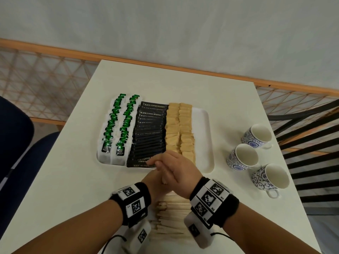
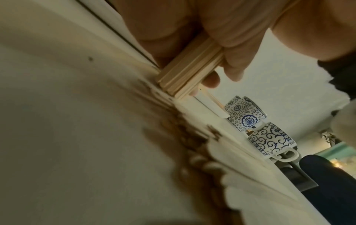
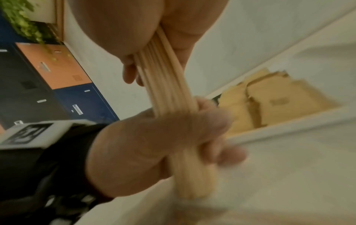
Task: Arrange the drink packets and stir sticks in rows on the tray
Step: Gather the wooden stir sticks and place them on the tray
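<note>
A white tray (image 1: 201, 136) holds two rows of green tea packets (image 1: 117, 125), a row of black coffee packets (image 1: 148, 136) and two rows of tan packets (image 1: 179, 129); its right strip is bare. Just in front of the tray both hands clasp one bundle of wooden stir sticks (image 1: 164, 180). My right hand (image 1: 174, 165) lies over my left hand (image 1: 152, 178), hiding most of it. In the right wrist view the bundle (image 3: 167, 85) runs from my right hand (image 3: 134, 38) down through my left hand (image 3: 173, 134). The left wrist view shows the bundle's end (image 2: 188, 68) between curled fingers.
A loose pile of stir sticks (image 1: 170, 217) lies on the white table under my wrists. Three blue-patterned cups (image 1: 256, 136) (image 1: 242, 156) (image 1: 269, 178) stand right of the tray. A black slatted chair (image 1: 311, 143) is at the right, a dark blue seat (image 1: 18, 143) at the left.
</note>
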`<control>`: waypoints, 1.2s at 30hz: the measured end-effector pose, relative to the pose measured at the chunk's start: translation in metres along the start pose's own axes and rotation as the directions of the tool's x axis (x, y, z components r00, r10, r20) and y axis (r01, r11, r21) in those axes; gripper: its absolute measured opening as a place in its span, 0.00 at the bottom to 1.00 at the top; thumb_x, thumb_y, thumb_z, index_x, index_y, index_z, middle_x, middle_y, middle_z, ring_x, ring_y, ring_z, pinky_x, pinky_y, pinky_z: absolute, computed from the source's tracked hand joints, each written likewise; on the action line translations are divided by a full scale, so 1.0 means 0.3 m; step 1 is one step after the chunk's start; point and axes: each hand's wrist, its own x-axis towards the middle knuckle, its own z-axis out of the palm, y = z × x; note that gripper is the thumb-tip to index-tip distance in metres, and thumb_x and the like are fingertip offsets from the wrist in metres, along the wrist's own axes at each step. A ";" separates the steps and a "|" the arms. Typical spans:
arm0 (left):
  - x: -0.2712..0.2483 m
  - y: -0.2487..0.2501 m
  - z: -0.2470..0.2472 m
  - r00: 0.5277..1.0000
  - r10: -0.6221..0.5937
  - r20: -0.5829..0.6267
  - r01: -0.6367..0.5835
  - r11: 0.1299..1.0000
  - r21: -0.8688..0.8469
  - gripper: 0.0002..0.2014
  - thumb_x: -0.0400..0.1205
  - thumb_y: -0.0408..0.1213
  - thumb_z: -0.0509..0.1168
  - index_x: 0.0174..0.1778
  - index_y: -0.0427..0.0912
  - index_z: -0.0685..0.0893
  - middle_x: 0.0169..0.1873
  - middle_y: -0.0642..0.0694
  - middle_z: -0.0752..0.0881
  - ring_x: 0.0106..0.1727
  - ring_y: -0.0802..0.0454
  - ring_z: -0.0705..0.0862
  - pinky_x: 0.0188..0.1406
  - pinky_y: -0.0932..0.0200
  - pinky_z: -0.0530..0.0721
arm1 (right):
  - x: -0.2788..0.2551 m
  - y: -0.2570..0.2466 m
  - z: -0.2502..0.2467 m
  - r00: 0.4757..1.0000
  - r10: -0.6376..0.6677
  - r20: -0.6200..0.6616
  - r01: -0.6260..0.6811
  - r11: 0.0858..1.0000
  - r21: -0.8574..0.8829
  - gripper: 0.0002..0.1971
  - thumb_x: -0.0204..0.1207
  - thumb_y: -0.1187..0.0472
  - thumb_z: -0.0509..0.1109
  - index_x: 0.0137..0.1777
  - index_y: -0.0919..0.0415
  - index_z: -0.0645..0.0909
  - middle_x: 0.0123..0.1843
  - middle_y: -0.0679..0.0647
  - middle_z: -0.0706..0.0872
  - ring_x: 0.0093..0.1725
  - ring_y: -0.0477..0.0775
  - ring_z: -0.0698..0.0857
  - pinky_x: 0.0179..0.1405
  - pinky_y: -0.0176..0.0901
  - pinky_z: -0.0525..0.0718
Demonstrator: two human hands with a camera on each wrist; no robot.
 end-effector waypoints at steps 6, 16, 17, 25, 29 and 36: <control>-0.011 -0.002 -0.090 0.984 0.047 0.173 -0.090 0.966 0.244 0.29 0.77 0.41 0.65 0.72 0.56 0.61 0.37 0.54 0.83 0.37 0.56 0.82 0.37 0.59 0.81 | -0.034 0.042 -0.156 0.920 0.217 0.327 -0.092 0.929 -0.357 0.27 0.71 0.32 0.62 0.67 0.42 0.78 0.52 0.47 0.87 0.49 0.50 0.85 0.49 0.49 0.85; 0.010 0.054 -0.158 0.964 0.100 0.248 -0.164 0.953 0.254 0.49 0.69 0.58 0.73 0.81 0.55 0.53 0.65 0.59 0.73 0.62 0.58 0.74 0.63 0.60 0.75 | -0.070 0.087 -0.058 0.698 0.594 0.400 -0.287 0.744 -0.604 0.13 0.77 0.56 0.63 0.61 0.53 0.74 0.50 0.51 0.85 0.49 0.56 0.84 0.43 0.45 0.80; 0.014 0.037 -0.184 0.979 0.147 0.140 -0.173 0.965 0.198 0.43 0.73 0.59 0.69 0.81 0.53 0.57 0.68 0.61 0.69 0.69 0.59 0.70 0.69 0.60 0.69 | -0.089 0.111 -0.077 0.694 0.622 0.363 -0.352 0.733 -0.582 0.12 0.76 0.56 0.62 0.59 0.51 0.75 0.47 0.49 0.84 0.46 0.54 0.84 0.41 0.44 0.79; 0.104 -0.056 -0.118 0.997 -0.065 0.027 0.035 0.788 0.615 0.33 0.88 0.49 0.45 0.83 0.40 0.37 0.83 0.44 0.33 0.83 0.49 0.32 0.80 0.55 0.36 | -0.141 0.195 -0.113 0.722 0.688 0.073 -0.669 0.721 -0.181 0.04 0.74 0.53 0.67 0.41 0.49 0.74 0.32 0.48 0.81 0.30 0.47 0.78 0.27 0.34 0.73; 0.115 -0.113 -0.083 0.996 -0.050 0.069 -0.008 0.750 0.661 0.40 0.79 0.65 0.32 0.82 0.46 0.31 0.79 0.49 0.26 0.78 0.54 0.25 0.77 0.54 0.30 | -0.140 0.208 -0.105 0.740 0.670 0.051 -0.663 0.740 -0.113 0.04 0.74 0.53 0.68 0.41 0.48 0.75 0.32 0.48 0.81 0.30 0.45 0.78 0.28 0.32 0.73; 0.103 -0.156 -0.101 0.986 0.007 0.165 -0.120 0.715 0.689 0.47 0.60 0.70 0.08 0.73 0.48 0.22 0.73 0.52 0.19 0.76 0.51 0.20 0.71 0.57 0.20 | -0.136 0.228 -0.103 0.733 0.680 0.041 -0.672 0.732 -0.112 0.04 0.74 0.53 0.68 0.42 0.47 0.75 0.32 0.47 0.81 0.31 0.44 0.78 0.27 0.32 0.73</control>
